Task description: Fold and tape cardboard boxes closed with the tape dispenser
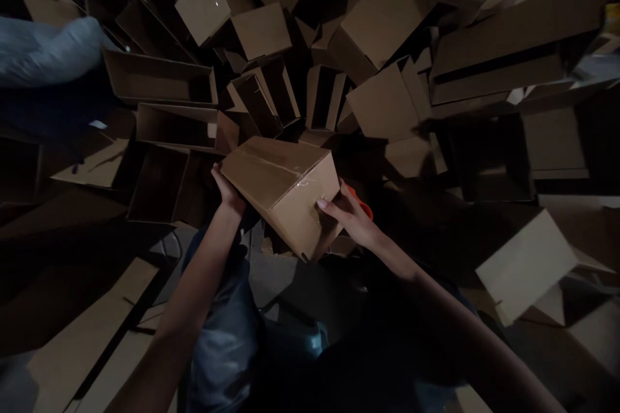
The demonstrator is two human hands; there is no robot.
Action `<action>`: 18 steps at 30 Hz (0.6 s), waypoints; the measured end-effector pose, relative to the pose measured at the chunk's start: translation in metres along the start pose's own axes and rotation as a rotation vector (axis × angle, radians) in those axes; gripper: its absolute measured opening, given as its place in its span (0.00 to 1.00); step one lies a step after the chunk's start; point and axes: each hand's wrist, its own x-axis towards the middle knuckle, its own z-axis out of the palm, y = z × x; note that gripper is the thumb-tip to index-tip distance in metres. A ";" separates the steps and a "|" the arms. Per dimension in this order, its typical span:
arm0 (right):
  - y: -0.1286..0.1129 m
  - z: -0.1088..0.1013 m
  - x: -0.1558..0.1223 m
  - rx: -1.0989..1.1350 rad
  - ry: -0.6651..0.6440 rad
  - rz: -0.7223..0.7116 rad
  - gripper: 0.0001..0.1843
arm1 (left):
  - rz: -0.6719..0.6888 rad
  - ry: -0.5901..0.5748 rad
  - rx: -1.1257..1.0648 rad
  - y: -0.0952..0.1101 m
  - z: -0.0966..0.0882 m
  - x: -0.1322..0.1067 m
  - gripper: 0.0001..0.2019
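A brown cardboard box (283,171), closed with clear tape across its top seam, is held tilted in front of me between both hands. My left hand (228,190) supports it at its left end, with most of the fingers hidden behind the cardboard. At the right end my right hand (352,214) grips it, the thumb lying on the near face. An orange object (361,202) shows just behind my right hand; I cannot make out what it is, or whether the hand touches it.
Open cardboard boxes (159,80) are heaped on the left and ahead. More cartons (387,10) lie at the back, and a pale box (527,264) sits at the right. Flattened cardboard (92,342) lies lower left. Grey floor (285,281) shows below the held box.
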 end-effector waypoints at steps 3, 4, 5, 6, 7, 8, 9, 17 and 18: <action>0.002 -0.006 -0.001 -0.043 -0.067 -0.034 0.32 | -0.015 0.032 0.047 0.002 0.004 -0.006 0.28; 0.002 -0.009 -0.001 -0.068 -0.087 -0.038 0.31 | -0.015 0.032 0.053 0.002 0.005 -0.007 0.28; 0.002 -0.011 -0.001 -0.091 -0.099 -0.039 0.31 | -0.016 0.028 0.058 0.002 0.007 -0.008 0.28; 0.001 -0.013 -0.001 -0.111 -0.112 -0.040 0.32 | -0.018 0.025 0.065 0.002 0.008 -0.009 0.28; 0.000 -0.015 -0.001 -0.123 -0.124 -0.043 0.33 | -0.018 0.025 0.072 0.002 0.008 -0.010 0.28; -0.001 -0.016 -0.002 -0.129 -0.136 -0.049 0.34 | -0.018 0.026 0.078 0.001 0.009 -0.010 0.28; -0.002 -0.017 -0.002 -0.133 -0.143 -0.058 0.35 | -0.017 0.027 0.082 0.001 0.009 -0.010 0.28; -0.016 -0.015 -0.007 -0.226 -0.172 -0.096 0.34 | -0.006 0.062 0.070 0.002 0.015 -0.011 0.28; -0.015 -0.015 -0.006 -0.248 -0.181 -0.101 0.35 | 0.003 0.067 0.063 0.003 0.016 -0.012 0.28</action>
